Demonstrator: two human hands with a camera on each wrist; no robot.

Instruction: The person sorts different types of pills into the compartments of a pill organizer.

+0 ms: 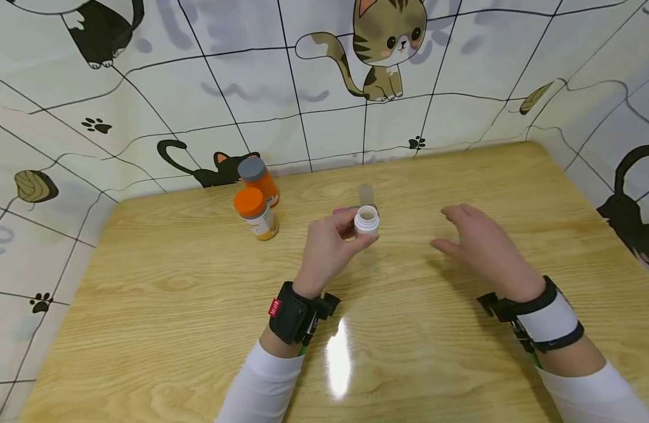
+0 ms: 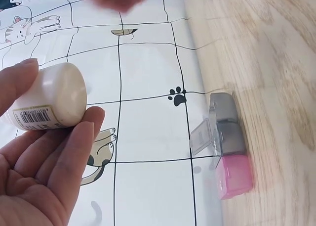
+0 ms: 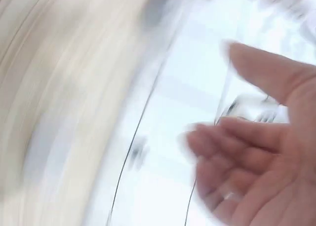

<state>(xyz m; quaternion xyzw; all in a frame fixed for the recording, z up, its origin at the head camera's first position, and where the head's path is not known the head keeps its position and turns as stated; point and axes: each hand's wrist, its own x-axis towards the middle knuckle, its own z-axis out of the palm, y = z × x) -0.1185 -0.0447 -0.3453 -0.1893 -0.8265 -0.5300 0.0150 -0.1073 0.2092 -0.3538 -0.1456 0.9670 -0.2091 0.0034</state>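
Note:
My left hand (image 1: 327,244) grips a small white bottle (image 1: 367,222) between thumb and fingers, its uncapped mouth facing up. The left wrist view has this bottle (image 2: 52,97) from the side, with a barcode label on it. Just behind it on the table lies a pill box with grey compartments (image 2: 229,137) and a pink one (image 2: 234,175); one clear lid (image 2: 201,137) stands raised. My right hand (image 1: 480,247) hovers over the table at the right, thumb apart from the fingers. A small white spot shows between them. In the blurred right wrist view, the palm (image 3: 266,181) is turned to the camera.
At the back left stand two orange bottles, one with an orange cap (image 1: 249,202) and one with a grey cap (image 1: 252,169). A cat-patterned cloth (image 1: 330,135) rises behind the wooden table (image 1: 171,305) and hangs along both sides.

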